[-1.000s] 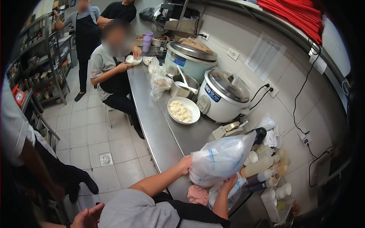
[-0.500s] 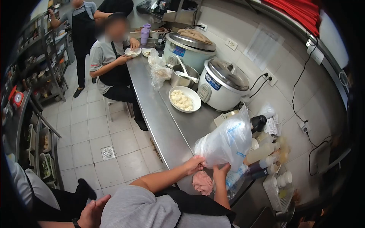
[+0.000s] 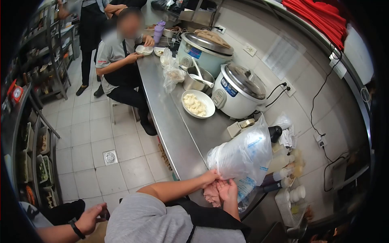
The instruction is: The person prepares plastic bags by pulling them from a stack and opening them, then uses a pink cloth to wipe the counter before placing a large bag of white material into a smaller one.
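Note:
A clear plastic bag [image 3: 247, 152] with blue print stands on the metal counter, a stack of white round items showing through its left side. My left hand [image 3: 211, 178] is closed at the bag's lower edge, fingertips pinching the plastic. Just right of it, my right hand [image 3: 227, 190] is turned palm up, fingers apart, close under the bag's edge. A soft pink crumpled lump [image 3: 211, 195] lies beneath and between both hands, partly hidden by them. More blue-printed plastic [image 3: 245, 188] hangs beside my right hand.
A white bowl of pale food [image 3: 195, 104], a steel pot [image 3: 198, 81] and two rice cookers [image 3: 239, 87] stand farther along the counter [image 3: 170, 125]. Bottles [image 3: 279, 174] and a white basket [image 3: 287, 206] are at right. A seated person [image 3: 121, 60] eats; another person's hand [image 3: 92, 218] is lower left.
My right hand has let go of the bag and turned palm up. My left hand has moved slightly right along the bag's edge. The person's hand at lower left has shifted.

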`<state>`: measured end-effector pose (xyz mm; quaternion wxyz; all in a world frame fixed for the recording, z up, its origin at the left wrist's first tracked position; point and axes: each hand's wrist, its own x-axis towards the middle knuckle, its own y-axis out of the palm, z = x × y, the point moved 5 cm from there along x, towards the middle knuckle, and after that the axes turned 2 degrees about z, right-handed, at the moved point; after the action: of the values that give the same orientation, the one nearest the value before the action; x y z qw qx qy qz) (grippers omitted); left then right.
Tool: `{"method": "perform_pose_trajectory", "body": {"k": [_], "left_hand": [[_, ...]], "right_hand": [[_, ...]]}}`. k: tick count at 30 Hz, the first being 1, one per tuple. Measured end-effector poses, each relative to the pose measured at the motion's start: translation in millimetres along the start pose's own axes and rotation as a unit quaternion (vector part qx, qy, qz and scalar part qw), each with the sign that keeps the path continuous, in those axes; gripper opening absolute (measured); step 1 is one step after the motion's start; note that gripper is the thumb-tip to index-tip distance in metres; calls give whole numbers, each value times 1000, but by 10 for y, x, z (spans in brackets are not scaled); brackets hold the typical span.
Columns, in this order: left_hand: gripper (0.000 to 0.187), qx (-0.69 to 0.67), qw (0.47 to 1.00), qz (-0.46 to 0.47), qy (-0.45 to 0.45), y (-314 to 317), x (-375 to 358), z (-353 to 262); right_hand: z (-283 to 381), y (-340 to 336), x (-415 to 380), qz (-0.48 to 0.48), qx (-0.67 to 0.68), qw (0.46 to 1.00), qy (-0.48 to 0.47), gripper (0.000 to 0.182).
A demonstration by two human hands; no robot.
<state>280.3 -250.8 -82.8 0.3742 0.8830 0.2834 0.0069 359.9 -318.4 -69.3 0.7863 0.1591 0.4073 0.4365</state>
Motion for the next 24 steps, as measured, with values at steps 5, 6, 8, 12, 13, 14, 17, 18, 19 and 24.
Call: {"method": "perform_pose_trajectory", "body": {"k": [5,6,8,12,13,14,17,18,19,24], "left_hand": [[8,-20,1000,10,10,92,-116,-124],[8,-19,1000,-3,-3,-7,-35,-29],[8,-37,999,-15,-13,-148,81,38],[12,-134,991,27,-14,-345,82,-234],[15,-166,985,46,-15,-363,74,-345],[18,-181,983,19,-20,-388,84,-418],[28,-212,976,-52,-26,-469,95,-524],[30,-211,975,-68,-26,-503,111,-527],[32,-211,974,-84,-26,-538,128,-522],[32,-141,983,-121,12,-625,200,-503]], "right_hand": [[50,49,51,1,55,998,-8,28],[59,20,72,3,58,998,-12,26],[94,-77,157,34,72,996,-31,20],[280,-213,253,16,59,996,-67,11],[306,-247,287,6,40,996,-78,10],[326,-232,314,-3,20,996,-87,10],[391,-179,362,-52,-14,991,-126,10],[416,-154,355,-72,-21,987,-141,10],[426,-174,391,-90,-73,984,-137,9],[528,-117,497,-151,-262,941,-150,10]]}}
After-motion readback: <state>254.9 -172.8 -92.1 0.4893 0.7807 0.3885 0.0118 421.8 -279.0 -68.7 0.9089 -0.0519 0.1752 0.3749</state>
